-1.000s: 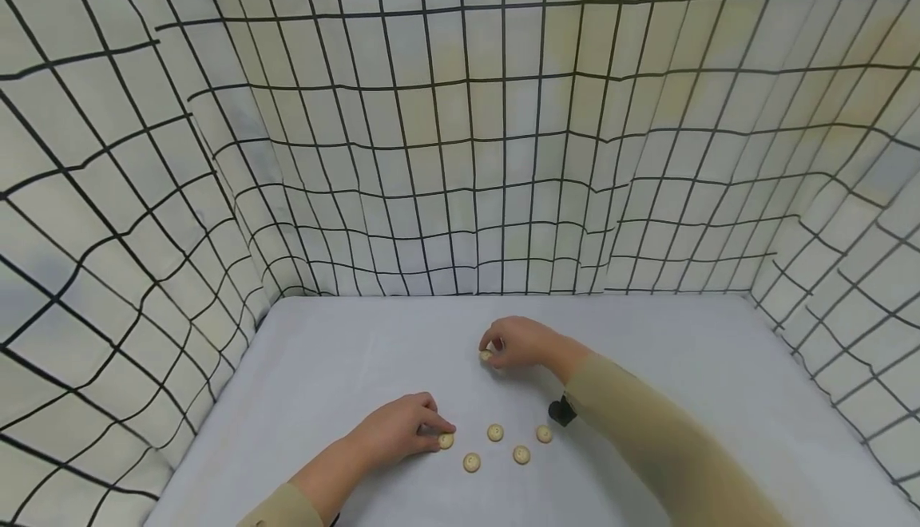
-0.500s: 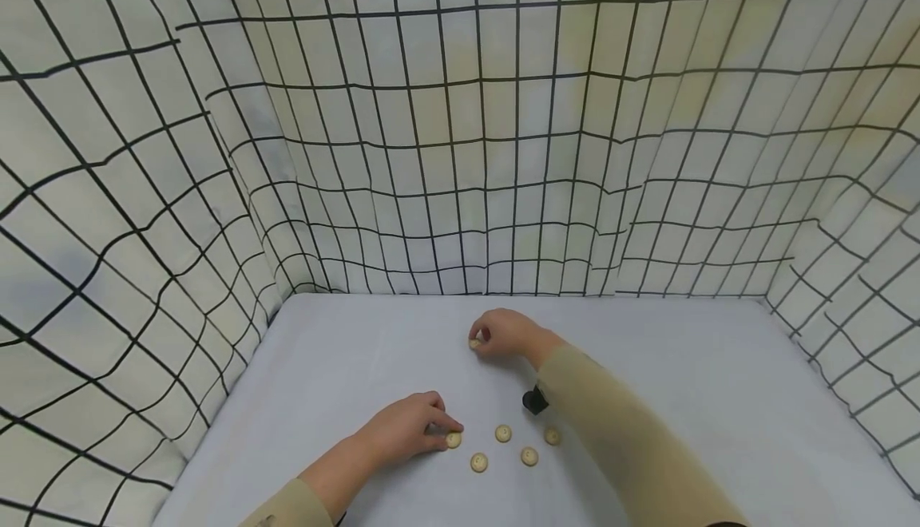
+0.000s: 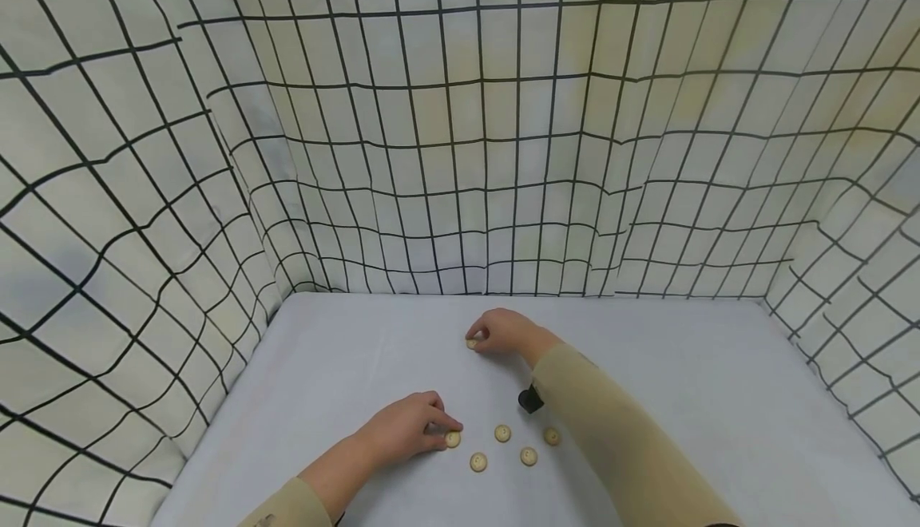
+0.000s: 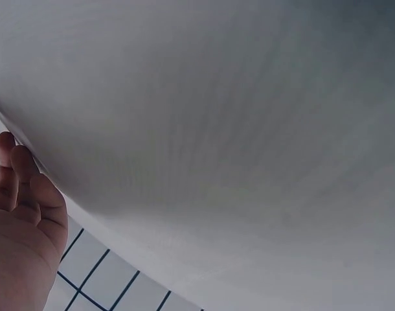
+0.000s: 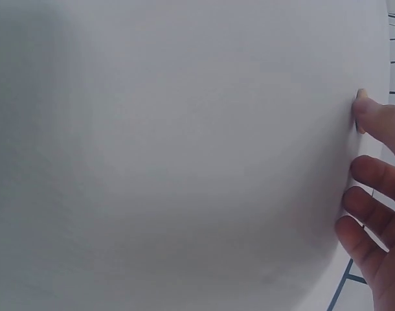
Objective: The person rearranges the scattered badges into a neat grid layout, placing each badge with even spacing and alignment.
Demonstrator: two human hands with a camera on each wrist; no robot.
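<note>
Cream, wood-like discs, round and marked with small dark specks, lie on a smooth white tabletop (image 3: 345,335) in the head view. Behind it rises pale sheeting (image 3: 431,128) with black grid lines, many of them bent or wavy. Four loose buttons (image 3: 502,433) form a zigzag near the person, the rightmost just beside the right sleeve (image 3: 611,423), which is plain beige cloth. Left of them, the left hand (image 3: 406,429) rests low over the table, its thumb and forefinger pinching the near button (image 3: 452,439). Farther out, the right hand (image 3: 505,331) reaches across with the arm slanting inward, thumb and forefinger pinching the far button (image 3: 471,343). A black fitting (image 3: 530,399) projects below the right cuff.

Left wrist view: palm side visible at the left edge, three fingers bent, close together, tips at the tabletop's edge line. Neither button nor pinch can be seen from this side.

Right wrist view: the far button appears edge-on as a thin tan sliver under the thumb (image 5: 379,120); three other fingers curve below, slightly spread. Whether that button touches the table cannot be determined.
</note>
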